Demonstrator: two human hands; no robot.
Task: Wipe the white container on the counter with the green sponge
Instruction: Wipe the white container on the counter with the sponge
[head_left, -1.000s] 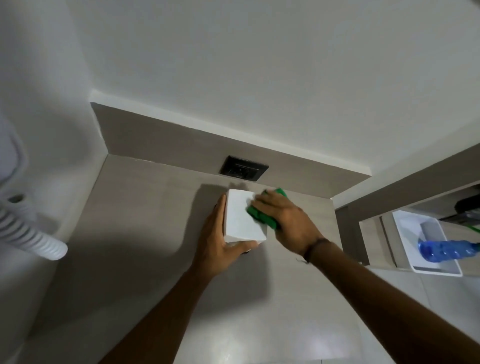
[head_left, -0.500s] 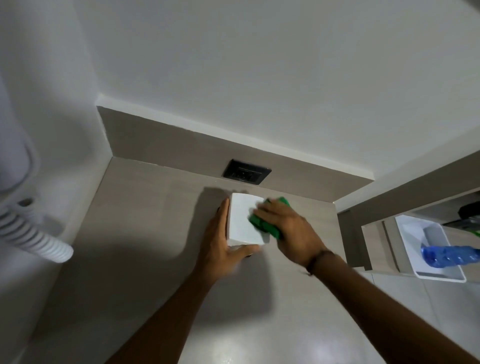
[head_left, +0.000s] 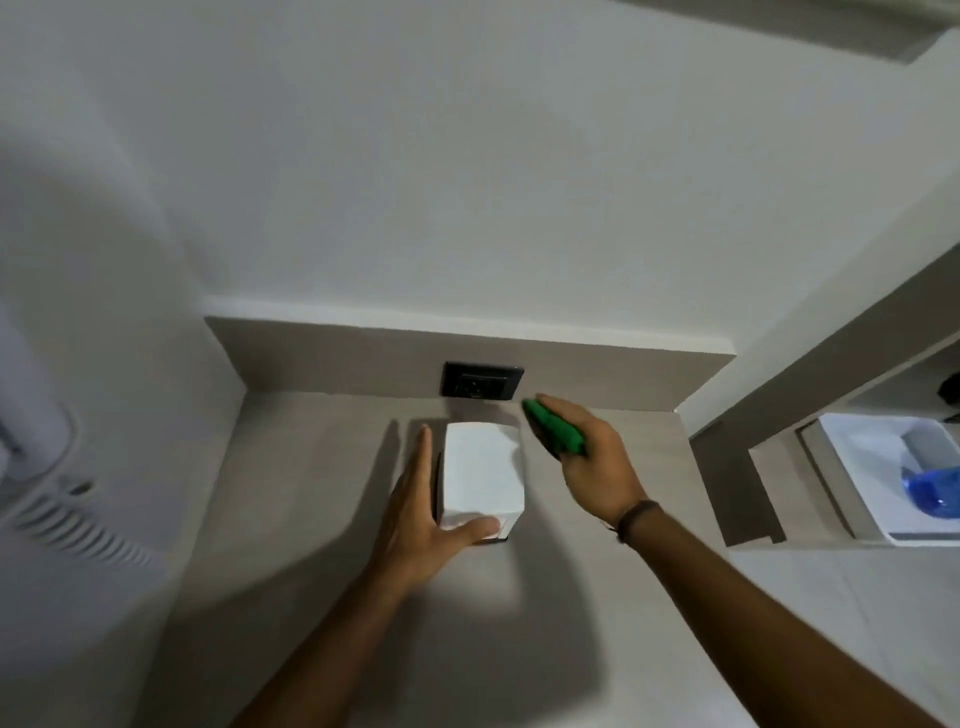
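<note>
Beige counter (head_left: 311, 519) in corner, white wall behind, no readable writing anywhere. Black socket (head_left: 482, 380) on backsplash, just beyond both hands. Left hand (head_left: 423, 512) spread flat along left side of white container (head_left: 480, 473), thumb hooked across near bottom corner, steadying it. Right hand (head_left: 597, 462) closed around green sponge (head_left: 553, 431), sponge just right of container's far corner, contact unclear. Far right of sponge hand: white tray (head_left: 852, 467) holding blue bottle (head_left: 935, 491). Ribbed white hose (head_left: 78, 525) at left edge, blurred.

Dim light, soft shadows, blurred left edge
</note>
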